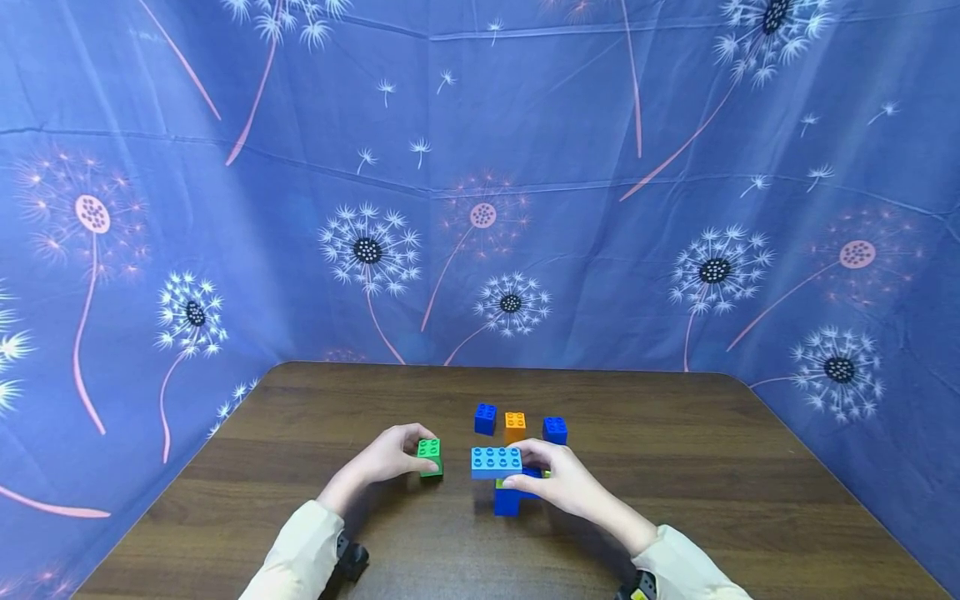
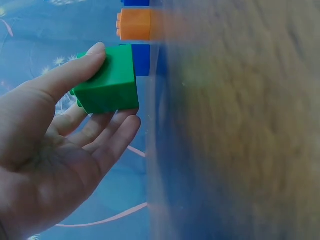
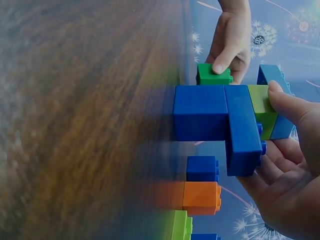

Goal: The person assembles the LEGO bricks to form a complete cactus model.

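My left hand (image 1: 388,457) pinches a green brick (image 1: 429,454) between thumb and fingers, its studs facing up, close over the table. Beyond it to the right, my right hand (image 1: 570,482) grips a stack of joined bricks. The stack's top is a light blue brick (image 1: 495,463) with two rows of studs. Below that comes a lime green brick (image 3: 262,107), where my thumb presses. A long blue brick (image 3: 242,130) follows, jutting out to one side. At the bottom sits a dark blue brick (image 3: 201,112). In the head view my fingers hide part of the stack.
Behind the stack, a blue brick (image 1: 485,419), an orange brick (image 1: 514,427) and another blue brick (image 1: 555,430) stand in a loose row on the wooden table (image 1: 360,400). Another lime green brick (image 3: 180,225) shows in the right wrist view. A patterned blue cloth (image 1: 585,250) hangs behind.
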Demonstrator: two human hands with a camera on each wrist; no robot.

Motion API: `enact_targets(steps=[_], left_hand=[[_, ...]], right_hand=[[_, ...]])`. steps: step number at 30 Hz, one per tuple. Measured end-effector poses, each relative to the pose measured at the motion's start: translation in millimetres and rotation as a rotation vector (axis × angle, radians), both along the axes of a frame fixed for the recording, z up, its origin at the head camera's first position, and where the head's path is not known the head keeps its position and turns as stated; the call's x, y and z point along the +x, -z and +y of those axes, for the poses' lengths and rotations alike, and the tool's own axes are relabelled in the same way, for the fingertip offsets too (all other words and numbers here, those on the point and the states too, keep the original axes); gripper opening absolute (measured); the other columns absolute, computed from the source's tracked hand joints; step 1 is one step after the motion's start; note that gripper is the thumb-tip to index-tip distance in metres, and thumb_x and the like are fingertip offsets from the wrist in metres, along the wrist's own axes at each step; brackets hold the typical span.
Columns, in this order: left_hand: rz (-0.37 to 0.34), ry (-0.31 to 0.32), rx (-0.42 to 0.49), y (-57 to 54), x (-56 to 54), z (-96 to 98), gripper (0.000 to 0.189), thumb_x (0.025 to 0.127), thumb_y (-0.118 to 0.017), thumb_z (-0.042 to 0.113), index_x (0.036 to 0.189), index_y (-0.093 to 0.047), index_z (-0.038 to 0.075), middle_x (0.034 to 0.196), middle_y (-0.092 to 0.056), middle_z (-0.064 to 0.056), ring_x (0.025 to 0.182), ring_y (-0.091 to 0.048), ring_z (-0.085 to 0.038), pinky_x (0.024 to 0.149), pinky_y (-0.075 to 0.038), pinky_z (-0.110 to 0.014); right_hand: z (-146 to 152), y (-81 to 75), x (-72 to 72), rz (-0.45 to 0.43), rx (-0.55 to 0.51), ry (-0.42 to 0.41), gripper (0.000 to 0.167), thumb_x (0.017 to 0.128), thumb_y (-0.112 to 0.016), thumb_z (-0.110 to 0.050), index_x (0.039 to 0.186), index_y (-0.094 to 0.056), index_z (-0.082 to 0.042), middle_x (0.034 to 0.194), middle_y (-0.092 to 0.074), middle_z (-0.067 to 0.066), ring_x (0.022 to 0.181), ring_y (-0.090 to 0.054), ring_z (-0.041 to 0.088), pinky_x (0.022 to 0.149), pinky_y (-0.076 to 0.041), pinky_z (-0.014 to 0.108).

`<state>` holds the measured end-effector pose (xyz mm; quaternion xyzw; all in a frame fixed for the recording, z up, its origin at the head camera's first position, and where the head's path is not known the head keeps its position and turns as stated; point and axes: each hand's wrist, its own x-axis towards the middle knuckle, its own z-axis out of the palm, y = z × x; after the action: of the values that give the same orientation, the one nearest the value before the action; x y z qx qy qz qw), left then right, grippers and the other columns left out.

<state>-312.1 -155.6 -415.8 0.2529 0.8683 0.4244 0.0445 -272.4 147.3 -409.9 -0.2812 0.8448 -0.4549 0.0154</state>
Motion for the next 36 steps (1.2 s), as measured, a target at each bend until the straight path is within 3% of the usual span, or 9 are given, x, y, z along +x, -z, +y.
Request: enact_targets(steps=[9,13,19,31,36], left_hand=[[0.049,0.017,0.024,-5.1,6.1,7.9,0.041,0.079,-0.075,0.022,0.111,-0.060,0.002,0.084,-0.067,-0.001,0.077,-0.060,-0.008,0.070,-0.048,-0.022],[0.066,0.011,0.028,-7.9,8.7,12.1,0.044,0.079,-0.075,0.023,0.114,-0.060,0.002,0.087,-0.068,-0.002,0.080,-0.062,-0.011,0.070,-0.048,-0.022],[0.084,-0.008,0.058,-18.0,13.2,18.0,0.048,0.079,-0.075,0.024,0.118,-0.058,0.000,0.093,-0.067,-0.005,0.083,-0.063,-0.013,0.071,-0.049,-0.023],[0.148,-0.054,0.094,-38.0,26.1,30.0,0.042,0.081,-0.073,0.027,0.116,-0.061,0.008,0.093,-0.068,-0.002,0.084,-0.064,-0.013,0.071,-0.050,-0.022],[0.163,-0.061,0.120,-43.0,29.4,32.3,0.042,0.081,-0.074,0.025,0.117,-0.061,0.007,0.097,-0.067,-0.004,0.086,-0.065,-0.014,0.071,-0.051,-0.021]], right_hand=[[-1,-2.9,2.4,-0.021,-0.007,-0.004,0.042,0.085,-0.068,-0.033,0.118,-0.060,-0.009,0.105,-0.067,0.003,0.097,-0.063,0.018,0.087,-0.050,0.040],[-1,-2.7,2.8,-0.022,-0.003,-0.001,0.042,0.085,-0.068,-0.035,0.119,-0.059,-0.012,0.104,-0.068,0.002,0.096,-0.063,0.015,0.086,-0.051,0.037],[0,-1.4,1.8,0.014,-0.015,-0.009,0.040,0.085,-0.068,-0.035,0.117,-0.058,-0.015,0.102,-0.068,-0.001,0.092,-0.064,0.011,0.083,-0.051,0.031],[-2,-6.4,5.7,0.002,-0.011,-0.014,0.035,0.086,-0.068,-0.028,0.114,-0.057,-0.009,0.100,-0.068,0.002,0.091,-0.064,0.014,0.083,-0.052,0.034],[-1,-1.2,1.7,0.007,-0.019,-0.016,0.037,0.085,-0.068,-0.034,0.113,-0.058,-0.012,0.098,-0.068,0.000,0.089,-0.063,0.010,0.081,-0.051,0.029]])
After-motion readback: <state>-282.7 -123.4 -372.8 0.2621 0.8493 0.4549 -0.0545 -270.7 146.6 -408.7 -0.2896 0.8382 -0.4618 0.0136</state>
